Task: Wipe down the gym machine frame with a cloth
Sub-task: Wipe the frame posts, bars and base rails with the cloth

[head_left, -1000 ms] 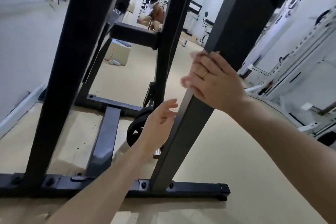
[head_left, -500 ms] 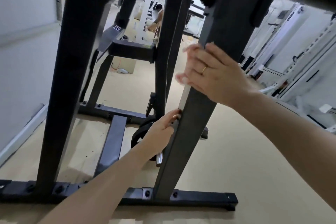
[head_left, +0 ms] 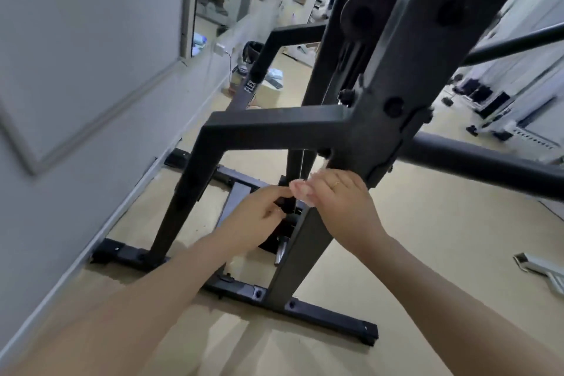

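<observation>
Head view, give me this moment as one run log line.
stage: wiping frame | right hand: pressing pale cloth on black upright post | left hand: beside post, fingers curled, contact unclear

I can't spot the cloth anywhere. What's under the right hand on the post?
A pale bit, maybe the cloth, pokes past the right hand, which lies on the black post. The rest is covered.

The gym machine frame [head_left: 308,241] was matt black all over, bolts and feet included, with white lettering on one slanted bar behind it. Under the frame the floor [head_left: 427,253] was pale beige. The wall [head_left: 76,55] left of the frame was light grey. The right hand [head_left: 338,195] wore a gold ring [head_left: 336,183].
</observation>
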`<state>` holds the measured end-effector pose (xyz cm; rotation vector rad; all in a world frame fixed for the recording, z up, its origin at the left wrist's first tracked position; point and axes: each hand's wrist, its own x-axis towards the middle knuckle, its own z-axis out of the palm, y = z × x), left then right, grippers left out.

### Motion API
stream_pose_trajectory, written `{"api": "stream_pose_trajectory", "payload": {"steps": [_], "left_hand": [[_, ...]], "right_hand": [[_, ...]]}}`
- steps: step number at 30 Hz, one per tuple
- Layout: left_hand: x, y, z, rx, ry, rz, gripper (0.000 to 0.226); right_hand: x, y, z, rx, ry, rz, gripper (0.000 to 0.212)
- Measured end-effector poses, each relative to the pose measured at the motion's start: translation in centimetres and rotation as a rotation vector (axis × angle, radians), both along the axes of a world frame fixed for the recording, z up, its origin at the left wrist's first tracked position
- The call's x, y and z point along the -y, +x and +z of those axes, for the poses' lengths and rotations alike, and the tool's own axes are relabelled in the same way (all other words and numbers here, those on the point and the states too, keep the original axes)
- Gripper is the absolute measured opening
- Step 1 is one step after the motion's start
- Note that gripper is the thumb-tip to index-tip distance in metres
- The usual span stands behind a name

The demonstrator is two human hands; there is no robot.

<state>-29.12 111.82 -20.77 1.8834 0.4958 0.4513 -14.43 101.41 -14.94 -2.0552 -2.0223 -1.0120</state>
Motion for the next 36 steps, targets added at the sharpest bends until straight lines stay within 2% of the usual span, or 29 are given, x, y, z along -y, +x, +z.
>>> {"api": "stream_pose_trajectory", "payload": {"steps": [3,5,7,9,12,15,19,23,26,29,32,36], "left_hand": [[-0.9,-1.3,6.4,0.135,0.235,0.157,0.036],[-1.8,-1.2,9.8,0.191,0.452,0.308,0.032],[-3.2,-0.4,11.5,0.133,0.588,0.437,0.036],[-4.8,0.3,11.9,-0.016,0.563,0.416,0.052],[-6.8,0.8,11.8,-0.278,0.467,0.318,0.073],[-7.8,0.1,10.8,-0.427,0.512,0.235,0.073],[-9.3,-0.7,9.3,-0.384,0.6,0.169,0.072],[-11.7,-0.4,10.2,-0.367,0.613,0.093,0.063],[-13.7,-0.1,11.7,-0.38,0.662,-0.073,0.061],[-14.7,0.7,12.8,-0.468,0.804,-0.239,0.057],[-15.5,0.8,13.1,-0.457,0.681,-0.314,0.055],[-16.9,0.2,12.8,-0.374,0.451,-0.388,0.052]], "right_hand": [[-1.3,-2.0,6.2,-0.164,0.114,0.05,0.027],[-1.9,-2.1,10.0,-0.136,0.199,0.135,0.015],[-2.4,-2.0,12.2,-0.03,0.251,0.164,0.022],[-3.2,-1.8,12.0,0.057,0.219,0.111,0.031],[-3.9,-2.1,8.7,0.093,-0.103,-0.15,0.049],[-4.5,-2.9,7.3,0.011,-0.247,-0.301,0.051],[-7.4,-4.5,7.3,-0.076,-0.332,-0.387,0.06],[-10.4,-5.3,7.7,-0.159,-0.542,-0.378,0.073],[-9.9,-4.6,8.0,-0.272,-0.385,-0.478,0.06],[-9.2,-5.0,7.9,-0.241,-0.302,-0.629,0.053],[-12.1,-6.1,8.1,-0.274,-0.338,-0.689,0.046],[-13.8,-5.3,9.6,-0.353,-0.516,-0.586,0.035]]}}
